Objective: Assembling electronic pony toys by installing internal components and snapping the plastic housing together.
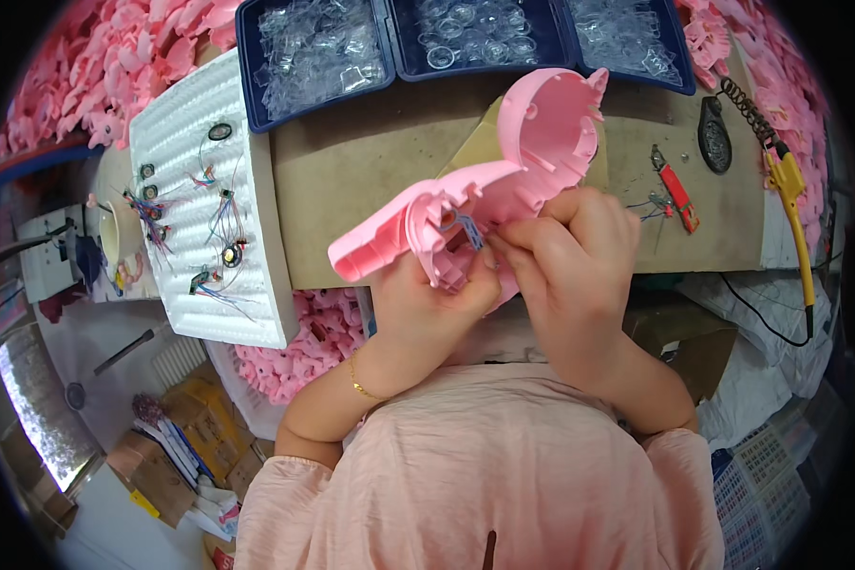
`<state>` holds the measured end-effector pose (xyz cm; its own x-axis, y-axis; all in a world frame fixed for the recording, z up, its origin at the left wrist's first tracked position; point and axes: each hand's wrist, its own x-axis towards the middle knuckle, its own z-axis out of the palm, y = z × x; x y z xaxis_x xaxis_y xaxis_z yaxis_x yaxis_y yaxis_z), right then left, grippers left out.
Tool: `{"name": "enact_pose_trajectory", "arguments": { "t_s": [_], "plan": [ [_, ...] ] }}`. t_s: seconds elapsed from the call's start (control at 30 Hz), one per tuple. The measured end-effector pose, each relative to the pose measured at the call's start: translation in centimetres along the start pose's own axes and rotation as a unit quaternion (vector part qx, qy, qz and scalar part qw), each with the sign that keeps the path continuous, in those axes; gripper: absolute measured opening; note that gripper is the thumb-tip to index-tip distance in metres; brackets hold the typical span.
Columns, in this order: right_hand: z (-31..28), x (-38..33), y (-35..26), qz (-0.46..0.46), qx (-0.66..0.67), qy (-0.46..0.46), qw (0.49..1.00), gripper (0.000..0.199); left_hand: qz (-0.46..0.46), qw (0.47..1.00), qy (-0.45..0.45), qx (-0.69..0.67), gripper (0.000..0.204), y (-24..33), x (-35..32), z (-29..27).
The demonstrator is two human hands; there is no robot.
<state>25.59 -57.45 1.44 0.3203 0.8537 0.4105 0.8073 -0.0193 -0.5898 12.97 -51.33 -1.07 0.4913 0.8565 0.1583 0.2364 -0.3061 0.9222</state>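
Note:
A pink molded plastic toy shell, hollow side up with ribs and posts inside, is held over the near edge of the bench. My left hand is closed around its lower part, thumb inside by the ribs. A small blue-grey piece sits within the shell just above that thumb. At the shell's near right side, my right hand has its thumb and fingers pinched together, close to the left thumb. Whatever lies between those fingertips is hidden.
Blue bins of transparent plastic parts line the far side. On the left, a white foam tray carries speakers and wired boards. A red-handled tool, a black oval piece and a yellow soldering iron are at right. Pink shells pile up beyond.

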Motion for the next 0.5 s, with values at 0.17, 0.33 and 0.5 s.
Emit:
{"name": "enact_pose_trajectory", "arguments": {
  "t_s": [0.17, 0.33, 0.5],
  "plan": [
    [-2.6, 1.3, 1.5, 0.004, 0.038, -0.02, 0.999, 0.015, -0.062, 0.983, -0.172, 0.019, 0.032, 0.9, 2.4, -3.5],
    [-7.5, 7.5, 3.0, 0.105, 0.193, -0.186, 0.958, 0.026, 0.154, 0.933, -0.221, 0.237, 0.031, 5.2, 5.8, -3.8],
    [-5.5, 10.3, 0.3, 0.083, 0.111, -0.532, 0.835, 0.049, 0.434, 0.811, -0.049, 0.388, 0.03, 3.9, 5.4, -2.2]
  ]
}}
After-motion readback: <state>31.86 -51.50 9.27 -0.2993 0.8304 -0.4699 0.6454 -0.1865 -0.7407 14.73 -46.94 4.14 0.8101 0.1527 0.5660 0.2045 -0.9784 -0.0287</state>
